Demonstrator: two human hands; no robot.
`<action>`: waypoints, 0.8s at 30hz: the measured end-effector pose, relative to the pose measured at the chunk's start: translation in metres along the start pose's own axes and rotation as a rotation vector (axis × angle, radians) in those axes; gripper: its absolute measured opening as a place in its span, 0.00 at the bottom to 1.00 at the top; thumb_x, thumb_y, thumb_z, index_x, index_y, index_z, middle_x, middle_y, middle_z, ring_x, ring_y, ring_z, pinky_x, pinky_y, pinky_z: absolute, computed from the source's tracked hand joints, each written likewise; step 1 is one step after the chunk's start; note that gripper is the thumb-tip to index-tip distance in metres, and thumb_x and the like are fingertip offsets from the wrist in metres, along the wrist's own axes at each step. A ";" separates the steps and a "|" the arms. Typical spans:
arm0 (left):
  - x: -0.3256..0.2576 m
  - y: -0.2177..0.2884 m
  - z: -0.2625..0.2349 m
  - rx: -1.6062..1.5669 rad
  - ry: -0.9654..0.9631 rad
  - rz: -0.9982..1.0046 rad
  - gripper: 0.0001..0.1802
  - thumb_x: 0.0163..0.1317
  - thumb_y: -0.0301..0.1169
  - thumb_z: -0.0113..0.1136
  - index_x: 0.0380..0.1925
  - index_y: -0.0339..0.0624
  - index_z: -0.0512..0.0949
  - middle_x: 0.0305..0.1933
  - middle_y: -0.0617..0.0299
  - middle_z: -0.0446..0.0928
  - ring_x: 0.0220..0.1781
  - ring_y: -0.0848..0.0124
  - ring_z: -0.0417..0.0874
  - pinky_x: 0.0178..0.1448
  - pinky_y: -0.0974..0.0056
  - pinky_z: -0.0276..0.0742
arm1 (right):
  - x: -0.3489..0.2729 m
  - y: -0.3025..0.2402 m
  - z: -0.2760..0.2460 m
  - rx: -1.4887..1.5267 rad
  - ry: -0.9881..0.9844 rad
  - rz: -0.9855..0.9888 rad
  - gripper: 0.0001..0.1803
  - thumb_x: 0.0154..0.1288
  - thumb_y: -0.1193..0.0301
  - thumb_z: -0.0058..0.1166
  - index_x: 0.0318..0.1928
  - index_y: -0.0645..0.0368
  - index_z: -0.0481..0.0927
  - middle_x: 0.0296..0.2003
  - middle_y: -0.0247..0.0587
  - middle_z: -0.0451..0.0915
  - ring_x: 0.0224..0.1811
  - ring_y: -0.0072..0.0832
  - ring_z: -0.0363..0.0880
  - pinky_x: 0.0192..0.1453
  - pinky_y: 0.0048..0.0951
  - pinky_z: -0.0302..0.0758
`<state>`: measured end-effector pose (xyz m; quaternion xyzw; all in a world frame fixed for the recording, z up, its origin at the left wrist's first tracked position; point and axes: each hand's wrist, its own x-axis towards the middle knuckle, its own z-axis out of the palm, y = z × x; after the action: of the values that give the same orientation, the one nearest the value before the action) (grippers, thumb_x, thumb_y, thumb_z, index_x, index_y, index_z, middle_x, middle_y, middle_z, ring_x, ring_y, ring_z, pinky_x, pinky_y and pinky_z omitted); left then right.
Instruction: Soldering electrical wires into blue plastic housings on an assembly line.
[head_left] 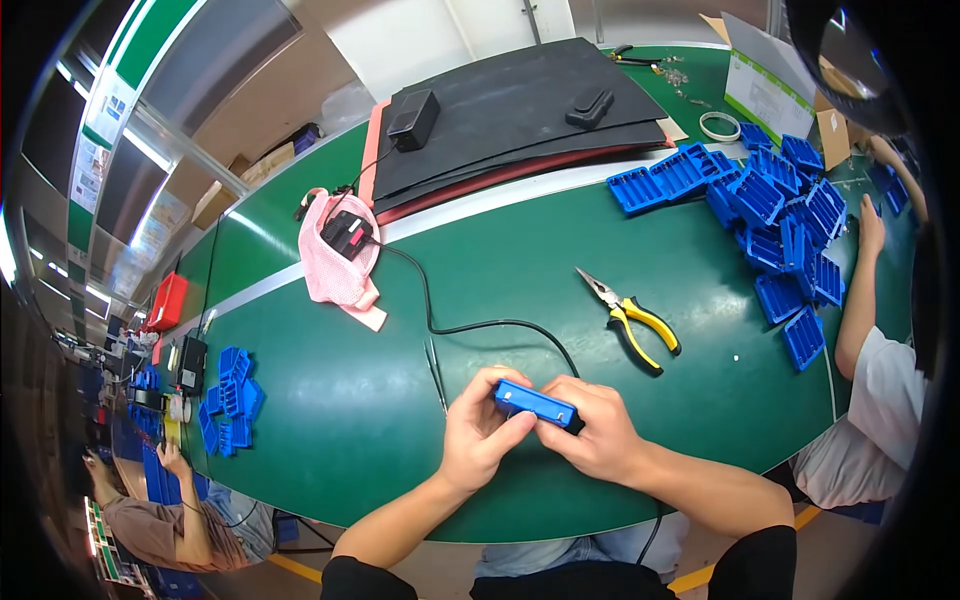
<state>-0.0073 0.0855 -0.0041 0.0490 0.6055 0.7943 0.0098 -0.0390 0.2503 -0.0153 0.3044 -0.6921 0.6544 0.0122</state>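
Note:
Near the front edge of the green table, both my hands grip a blue plastic battery holder [535, 402], its narrow side turned up with small metal bits at the ends. My left hand [478, 440] is closed on its left end, thumb along the near side. Closed round the right end is my right hand [602, 438]. A black cable [480, 325] runs to the right hand and partly vanishes behind it; whether it joins anything there is hidden. Metal tweezers [435, 375] lie beside my left hand. Yellow-and-black needle-nose pliers [632, 325] rest beyond my right hand.
Many blue holders [775, 215] are heaped at right, beside a co-worker's arm [862, 280]. More holders [232, 400] lie left, near another person [180, 515]. A pink mesh cloth [330, 260] with a black device, stacked black sheets [500, 125] and a tape roll [720, 126] sit farther back.

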 end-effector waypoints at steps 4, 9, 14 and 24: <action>0.000 0.000 0.002 -0.011 0.019 -0.002 0.16 0.57 0.25 0.65 0.42 0.37 0.69 0.42 0.57 0.69 0.45 0.70 0.72 0.54 0.65 0.69 | 0.000 0.000 0.000 -0.003 -0.008 0.001 0.08 0.57 0.74 0.61 0.32 0.63 0.75 0.26 0.43 0.74 0.27 0.39 0.76 0.32 0.35 0.73; -0.002 -0.001 0.001 -0.025 0.017 0.010 0.16 0.56 0.27 0.66 0.40 0.38 0.69 0.40 0.58 0.70 0.44 0.70 0.72 0.53 0.65 0.69 | 0.001 -0.002 0.002 -0.002 -0.007 -0.010 0.08 0.56 0.74 0.61 0.33 0.63 0.75 0.28 0.43 0.77 0.29 0.40 0.77 0.34 0.35 0.74; -0.003 -0.003 0.000 -0.062 -0.041 0.074 0.15 0.58 0.24 0.65 0.42 0.37 0.70 0.43 0.58 0.71 0.46 0.72 0.72 0.55 0.66 0.69 | -0.001 -0.005 0.000 -0.031 -0.042 -0.013 0.08 0.55 0.75 0.62 0.34 0.62 0.76 0.31 0.43 0.78 0.32 0.40 0.78 0.37 0.36 0.75; -0.008 0.002 0.004 0.020 -0.034 0.145 0.11 0.55 0.23 0.60 0.38 0.37 0.71 0.40 0.56 0.69 0.43 0.70 0.70 0.51 0.65 0.68 | -0.002 -0.003 0.000 -0.238 -0.026 -0.234 0.11 0.51 0.76 0.65 0.34 0.61 0.77 0.34 0.41 0.80 0.33 0.36 0.80 0.37 0.31 0.78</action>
<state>0.0010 0.0879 -0.0012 0.1062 0.6081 0.7858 -0.0378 -0.0358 0.2508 -0.0131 0.3877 -0.7246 0.5580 0.1152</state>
